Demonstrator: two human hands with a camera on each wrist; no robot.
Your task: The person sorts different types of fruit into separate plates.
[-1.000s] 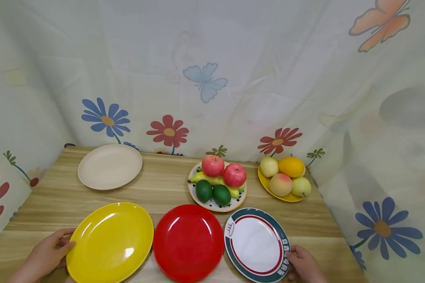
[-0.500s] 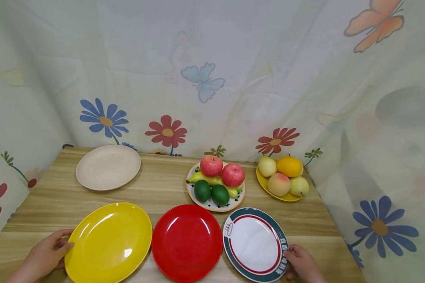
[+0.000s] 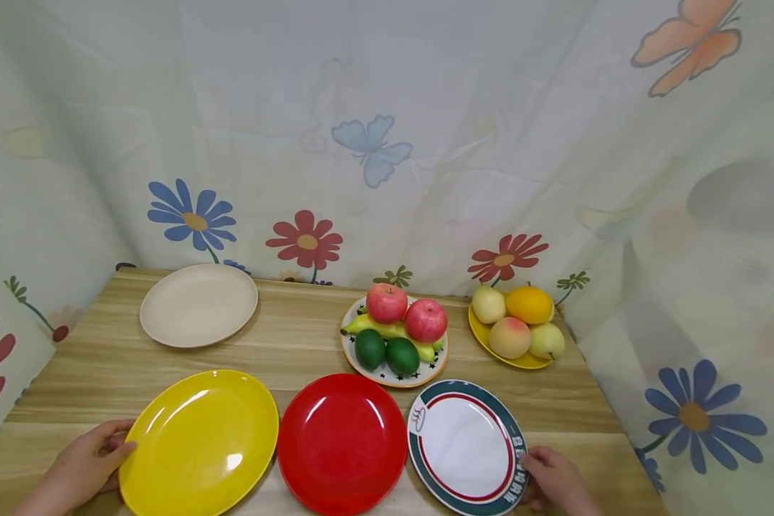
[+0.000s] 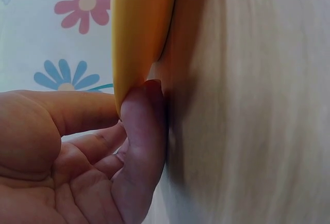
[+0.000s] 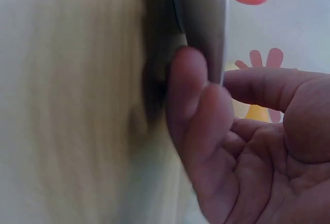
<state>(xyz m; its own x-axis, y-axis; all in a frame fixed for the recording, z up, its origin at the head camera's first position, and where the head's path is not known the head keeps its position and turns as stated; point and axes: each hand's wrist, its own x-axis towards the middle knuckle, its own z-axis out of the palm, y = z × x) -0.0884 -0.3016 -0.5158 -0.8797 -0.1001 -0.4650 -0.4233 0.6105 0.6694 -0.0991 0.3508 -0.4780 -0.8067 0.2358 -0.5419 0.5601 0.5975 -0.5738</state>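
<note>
At the lower left, my left hand [image 3: 84, 462] pinches the left rim of a large yellow plate [image 3: 200, 444]. In the left wrist view a finger [image 4: 139, 126] lies under that rim and the thumb meets its edge. My right hand [image 3: 552, 481] pinches the right rim of a white plate with a green band [image 3: 467, 448]. Fingers [image 5: 188, 79] show beneath it in the right wrist view, the thumb on its other face. Between these two lies a round red plate [image 3: 342, 444], its sides close against both neighbours.
Behind, a beige plate [image 3: 200, 304] sits at the back left. A star-patterned plate [image 3: 384, 374] carries apples, bananas and two green fruits. On the right, a small yellow plate [image 3: 480, 331] holds several fruits. A flowered curtain [image 3: 387, 107] encloses the wooden table [image 3: 297, 330].
Only a slight sway of the head view shows. Both hands keep their grip on the plates, and the plates stay where they were.
</note>
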